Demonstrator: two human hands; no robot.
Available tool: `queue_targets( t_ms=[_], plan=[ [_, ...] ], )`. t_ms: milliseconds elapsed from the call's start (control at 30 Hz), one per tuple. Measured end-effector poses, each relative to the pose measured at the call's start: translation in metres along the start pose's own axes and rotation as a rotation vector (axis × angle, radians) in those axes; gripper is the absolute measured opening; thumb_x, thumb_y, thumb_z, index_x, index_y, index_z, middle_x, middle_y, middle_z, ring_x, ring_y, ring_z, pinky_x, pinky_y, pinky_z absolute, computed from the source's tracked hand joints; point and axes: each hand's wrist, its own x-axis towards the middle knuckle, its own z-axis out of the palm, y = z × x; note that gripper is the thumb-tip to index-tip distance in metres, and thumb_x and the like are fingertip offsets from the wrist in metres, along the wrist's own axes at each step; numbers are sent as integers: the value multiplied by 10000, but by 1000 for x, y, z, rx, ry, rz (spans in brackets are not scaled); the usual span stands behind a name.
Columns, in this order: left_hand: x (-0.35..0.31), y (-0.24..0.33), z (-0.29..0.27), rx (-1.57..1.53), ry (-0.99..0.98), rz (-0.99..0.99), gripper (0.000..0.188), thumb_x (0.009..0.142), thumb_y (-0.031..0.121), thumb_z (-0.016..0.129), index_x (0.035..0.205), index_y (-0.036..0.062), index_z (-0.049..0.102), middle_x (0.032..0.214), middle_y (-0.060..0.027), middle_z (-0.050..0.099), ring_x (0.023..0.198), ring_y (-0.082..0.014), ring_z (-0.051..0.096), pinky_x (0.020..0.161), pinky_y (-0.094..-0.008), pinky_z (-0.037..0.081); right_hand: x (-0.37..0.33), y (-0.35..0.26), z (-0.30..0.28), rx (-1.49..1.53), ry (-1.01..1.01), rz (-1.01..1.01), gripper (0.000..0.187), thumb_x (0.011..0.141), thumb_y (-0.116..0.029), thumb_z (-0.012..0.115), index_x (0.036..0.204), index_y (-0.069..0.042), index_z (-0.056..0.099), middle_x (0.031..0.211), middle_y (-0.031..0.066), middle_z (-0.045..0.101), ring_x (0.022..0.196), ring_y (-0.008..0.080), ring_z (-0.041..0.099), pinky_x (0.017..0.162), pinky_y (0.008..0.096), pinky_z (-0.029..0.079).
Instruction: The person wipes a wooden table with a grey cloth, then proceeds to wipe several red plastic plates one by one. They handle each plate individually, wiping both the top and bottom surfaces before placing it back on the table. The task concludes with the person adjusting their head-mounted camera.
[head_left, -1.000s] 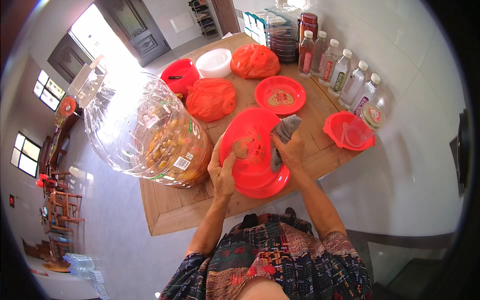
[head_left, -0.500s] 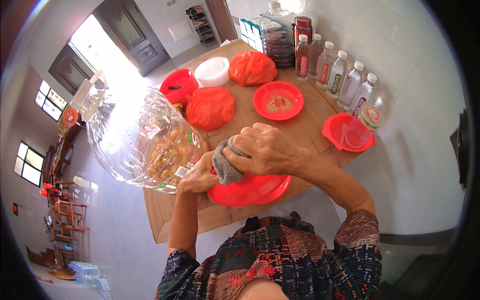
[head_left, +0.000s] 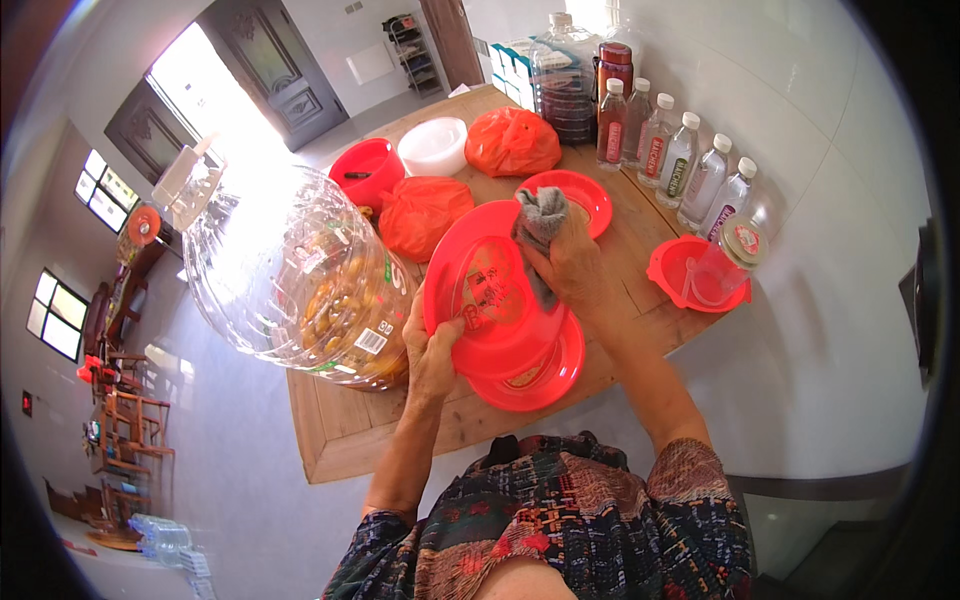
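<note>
My left hand [head_left: 432, 350] grips the left rim of a red plate [head_left: 470, 325], thumb on its face. The plate is tilted up, its printed gold-and-dark pattern showing. A grey cloth [head_left: 542, 222] is bunched in my right hand [head_left: 575, 268] and pressed against the plate's right rim. Under it, a second red plate [head_left: 545, 385] lies on the wooden table, partly covered. Just beyond the cloth is another red plate [head_left: 592, 195], partly hidden by the held plate and my right hand.
A large clear plastic jar [head_left: 290, 270] with yellowish contents stands at left. Two red bags [head_left: 425, 215], a red bowl [head_left: 368, 165] and a white bowl [head_left: 434, 143] sit farther back. Several bottles [head_left: 680, 160] line the right wall, near a red basin [head_left: 690, 275] holding a clear jar [head_left: 735, 245].
The held plate has been raised and turned face-up toward me. My right hand has moved with the cloth to the plate's right rim; my left hand now holds the left rim.
</note>
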Motion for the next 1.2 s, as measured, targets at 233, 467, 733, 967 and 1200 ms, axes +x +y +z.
queue_targets(
  t_ms=[233,467,733,967,1200],
  plan=[
    [-9,-42,3,-218,181,-38,515,793,0,475,1305,-34,426,1204,-124,549,1098,-188,528,960,-302,405,-75,-43,-6,-554,-181,26,545,769,-206,640,1233,32,480,1071,188,498,953,363,502,785,421,437],
    [-7,-48,5,-301,198,6,413,930,68,424,1333,-20,405,1265,-135,520,1164,-198,501,996,-320,387,-100,-86,-21,251,-475,131,500,780,-121,566,1248,33,478,1156,217,456,1114,367,458,905,437,394],
    [-13,-46,6,-365,228,-30,385,967,162,431,1321,11,417,1241,-122,537,1083,-205,558,903,-324,469,-36,-70,31,176,-326,-68,518,767,-104,581,1267,-21,473,1241,189,447,1148,359,446,955,443,373],
    [-14,-50,4,-328,243,29,404,970,167,443,1337,5,402,1265,-121,518,1140,-192,514,954,-327,432,-44,-47,6,-265,-401,27,491,781,-152,533,1257,-38,494,1140,154,500,1033,315,488,829,429,404],
    [-16,-54,10,-322,269,41,394,974,183,432,1326,7,412,1263,-127,514,1128,-214,527,948,-343,443,-99,-90,-35,-89,-613,94,461,758,-111,534,1210,-21,529,1074,154,500,938,321,489,747,427,410]
  ],
)
